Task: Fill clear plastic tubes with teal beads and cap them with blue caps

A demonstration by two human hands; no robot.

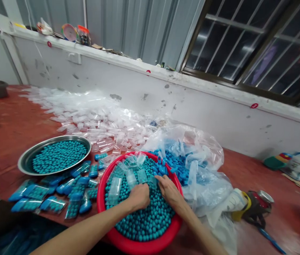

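Observation:
A red basin full of small teal balls stands in front of me. Over it, my left hand is closed at the left side of a small clear plastic container. On the container's other side is my right hand, its fingers bent together; what they pinch is hidden. Several open clear containers lie on the balls to the left. Blue caps are heaped at the basin's upper right rim.
A metal tray of teal balls stands left, with filled, blue-capped containers before it. Clear containers are piled along the wall. Right of the basin are a plastic bag of blue caps, a tape dispenser and a blue pen.

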